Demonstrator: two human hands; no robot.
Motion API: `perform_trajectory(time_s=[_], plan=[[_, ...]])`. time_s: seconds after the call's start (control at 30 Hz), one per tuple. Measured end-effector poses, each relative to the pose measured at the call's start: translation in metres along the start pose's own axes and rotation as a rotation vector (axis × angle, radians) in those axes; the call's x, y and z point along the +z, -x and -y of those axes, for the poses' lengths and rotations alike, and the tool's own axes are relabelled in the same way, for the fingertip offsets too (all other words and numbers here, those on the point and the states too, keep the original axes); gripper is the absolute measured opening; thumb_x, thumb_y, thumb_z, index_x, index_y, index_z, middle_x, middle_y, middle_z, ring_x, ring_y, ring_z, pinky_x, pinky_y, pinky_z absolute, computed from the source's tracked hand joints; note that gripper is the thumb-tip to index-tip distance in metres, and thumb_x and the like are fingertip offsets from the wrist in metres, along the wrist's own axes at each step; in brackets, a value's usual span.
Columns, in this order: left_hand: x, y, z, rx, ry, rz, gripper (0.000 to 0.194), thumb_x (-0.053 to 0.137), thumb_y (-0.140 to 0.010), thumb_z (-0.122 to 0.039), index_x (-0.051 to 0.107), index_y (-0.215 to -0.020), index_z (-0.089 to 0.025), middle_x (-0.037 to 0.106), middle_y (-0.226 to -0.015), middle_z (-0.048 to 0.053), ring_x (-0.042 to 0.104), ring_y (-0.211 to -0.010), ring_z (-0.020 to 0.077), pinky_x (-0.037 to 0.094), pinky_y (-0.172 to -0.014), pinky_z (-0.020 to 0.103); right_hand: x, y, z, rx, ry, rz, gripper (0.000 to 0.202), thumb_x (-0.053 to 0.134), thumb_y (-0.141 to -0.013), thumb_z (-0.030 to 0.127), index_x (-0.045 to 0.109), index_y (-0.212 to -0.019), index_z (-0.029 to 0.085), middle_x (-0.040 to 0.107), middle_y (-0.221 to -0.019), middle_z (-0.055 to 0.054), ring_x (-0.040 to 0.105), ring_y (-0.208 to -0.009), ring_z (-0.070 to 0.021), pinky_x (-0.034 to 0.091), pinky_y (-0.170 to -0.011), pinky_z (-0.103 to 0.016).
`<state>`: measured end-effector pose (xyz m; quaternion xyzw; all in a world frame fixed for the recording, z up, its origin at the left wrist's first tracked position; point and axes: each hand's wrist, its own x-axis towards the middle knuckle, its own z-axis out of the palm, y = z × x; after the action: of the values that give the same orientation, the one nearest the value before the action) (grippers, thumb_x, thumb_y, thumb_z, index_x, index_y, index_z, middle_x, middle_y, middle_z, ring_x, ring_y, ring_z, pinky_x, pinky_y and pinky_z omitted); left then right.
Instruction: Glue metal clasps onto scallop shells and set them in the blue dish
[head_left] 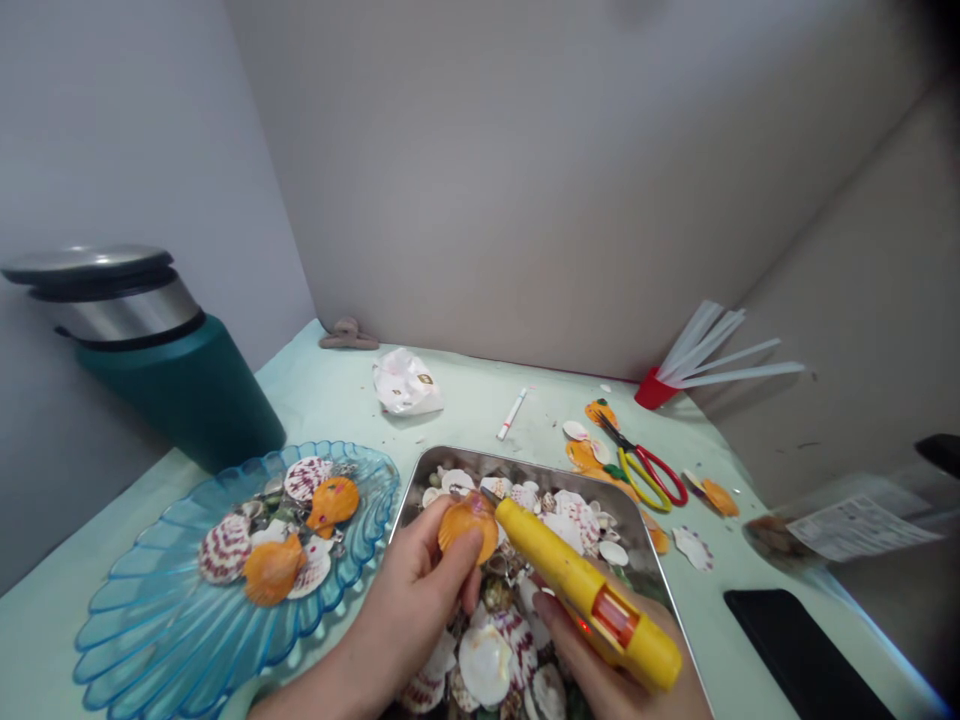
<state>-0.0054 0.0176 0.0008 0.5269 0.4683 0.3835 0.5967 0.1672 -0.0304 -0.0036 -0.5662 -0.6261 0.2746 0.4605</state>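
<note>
Pinched between the thumb and fingers of my left hand (420, 580) is an orange scallop shell (469, 530), held above the metal tray. My right hand (600, 650) is closed around the handle of a yellow hot glue gun (585, 580), whose small red light is lit. The gun's nozzle points left and is at the upper edge of the shell; whether it touches cannot be made out. Below both hands, a metal tray (420, 465) holds many shells, among them a white shell (484, 665).
On the left stands a blue scalloped dish (150, 620) with several shells, beside a teal bottle (180, 390). Scissors (645, 470), orange shell pieces and a red cup (654, 388) of glue sticks (705, 340) are right. A black phone-like slab (802, 650) lies front right.
</note>
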Motion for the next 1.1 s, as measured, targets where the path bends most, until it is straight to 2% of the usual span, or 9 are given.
perform_trajectory(time_s=[0.3, 0.47, 0.63, 0.97, 1.1], plan=[[0.0006, 0.0001, 0.0004, -0.002, -0.033, 0.032, 0.024, 0.047, -0.090, -0.042, 0.049, -0.081, -0.020, 0.046, -0.046, -0.008, 0.038, -0.046, 0.0094, 0.030, -0.049, 0.021, -0.0003, -0.0003, 0.0001, -0.014, -0.012, 0.054, 0.013, 0.063, -0.080, 0.033, 0.062, -0.072, 0.022, 0.056, -0.055, 0.002, 0.066, -0.061, -0.0197, 0.053, -0.052, -0.020], [-0.0004, 0.0000, 0.0033, 0.011, -0.065, 0.039, 0.025, 0.046, -0.091, -0.041, 0.048, -0.078, -0.020, 0.046, -0.047, -0.008, 0.039, -0.047, 0.0096, 0.031, -0.051, 0.021, -0.0001, -0.0004, 0.0016, -0.032, -0.022, 0.077, 0.013, 0.061, -0.082, 0.032, 0.065, -0.076, 0.020, 0.062, -0.060, 0.000, 0.064, -0.058, -0.0171, 0.054, -0.056, -0.021], [-0.0001, 0.0008, 0.0007, 0.007, -0.049, 0.025, 0.025, 0.046, -0.091, -0.041, 0.049, -0.079, -0.020, 0.046, -0.046, -0.008, 0.037, -0.046, 0.0091, 0.029, -0.049, 0.021, -0.0008, -0.0010, 0.0029, -0.034, -0.001, 0.087, 0.012, 0.061, -0.081, 0.031, 0.064, -0.074, 0.021, 0.058, -0.057, 0.002, 0.056, -0.049, -0.0136, 0.053, -0.058, -0.021], [0.0001, 0.0014, -0.0019, -0.002, -0.025, 0.006, 0.024, 0.046, -0.091, -0.041, 0.048, -0.079, -0.020, 0.045, -0.047, -0.008, 0.037, -0.047, 0.0094, 0.029, -0.050, 0.021, -0.0008, -0.0004, 0.0032, -0.022, -0.015, 0.057, 0.011, 0.061, -0.081, 0.031, 0.065, -0.076, 0.021, 0.059, -0.057, 0.002, 0.054, -0.048, -0.0142, 0.050, -0.051, -0.020], [0.0000, 0.0014, -0.0025, -0.009, -0.037, 0.022, 0.026, 0.047, -0.090, -0.042, 0.047, -0.076, -0.020, 0.045, -0.046, -0.008, 0.037, -0.046, 0.0090, 0.029, -0.050, 0.021, -0.0001, 0.0005, 0.0013, -0.018, -0.030, 0.072, 0.011, 0.061, -0.081, 0.030, 0.065, -0.076, 0.021, 0.061, -0.060, 0.001, 0.057, -0.052, -0.0151, 0.050, -0.055, -0.021]])
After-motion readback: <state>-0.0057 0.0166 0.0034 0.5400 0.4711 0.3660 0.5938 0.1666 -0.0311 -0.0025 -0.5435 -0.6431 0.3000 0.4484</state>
